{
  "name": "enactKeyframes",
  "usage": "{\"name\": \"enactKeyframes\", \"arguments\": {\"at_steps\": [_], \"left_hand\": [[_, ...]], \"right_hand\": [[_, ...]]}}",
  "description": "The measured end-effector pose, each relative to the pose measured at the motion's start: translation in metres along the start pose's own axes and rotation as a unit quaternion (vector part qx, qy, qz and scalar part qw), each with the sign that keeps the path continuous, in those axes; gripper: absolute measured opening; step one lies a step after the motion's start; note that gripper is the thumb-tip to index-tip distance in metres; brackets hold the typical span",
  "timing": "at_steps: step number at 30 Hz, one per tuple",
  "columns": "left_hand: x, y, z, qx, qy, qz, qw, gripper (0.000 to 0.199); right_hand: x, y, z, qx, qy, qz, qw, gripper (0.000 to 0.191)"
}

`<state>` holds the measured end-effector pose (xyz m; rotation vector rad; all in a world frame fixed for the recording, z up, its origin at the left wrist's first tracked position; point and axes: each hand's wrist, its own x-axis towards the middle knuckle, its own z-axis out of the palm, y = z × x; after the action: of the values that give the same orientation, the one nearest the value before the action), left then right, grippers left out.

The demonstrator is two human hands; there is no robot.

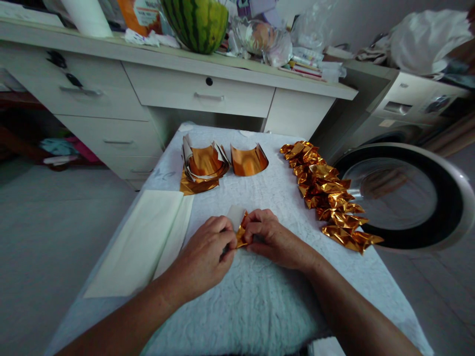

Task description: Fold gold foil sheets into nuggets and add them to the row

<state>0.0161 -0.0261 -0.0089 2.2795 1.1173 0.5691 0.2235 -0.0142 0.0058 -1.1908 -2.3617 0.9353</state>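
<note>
Gold foil piece (241, 236) lies mostly hidden between left hand (212, 247) and right hand (270, 238); each grip pinches it tightly, exact contact obscured.

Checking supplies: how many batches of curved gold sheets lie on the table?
2: the larger batch on the left, the smaller batch beside it. Some layers may be hidden.

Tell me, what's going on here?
A person's right hand holds a small piece of gold foil, with the left hand at its edge. Folded gold shapes lie in a row to the right; curved gold sheets lie beyond the hands, and pale paper lies to the left.
</note>
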Motion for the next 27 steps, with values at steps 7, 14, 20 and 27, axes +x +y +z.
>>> {"name": "enactKeyframes", "arguments": {"at_steps": [7,14,20,27], "left_hand": [[0.002,0.002,0.004,-0.007,0.026,0.004,1.000,0.011],[0.001,0.002,0.002,0.001,0.014,-0.006,1.000,0.012],[0.002,0.003,0.003,0.000,0.021,-0.021,1.000,0.012],[-0.001,0.004,-0.001,0.024,0.012,-0.029,0.999,0.015]], "right_hand": [[0.000,0.000,0.000,0.002,0.005,0.007,1.000,0.013],[0.000,-0.003,0.000,0.002,0.002,0.023,1.000,0.015],[0.003,-0.008,0.003,-0.009,0.014,0.027,0.999,0.012],[0.007,-0.008,0.011,-0.043,0.036,0.040,0.998,0.013]]}}
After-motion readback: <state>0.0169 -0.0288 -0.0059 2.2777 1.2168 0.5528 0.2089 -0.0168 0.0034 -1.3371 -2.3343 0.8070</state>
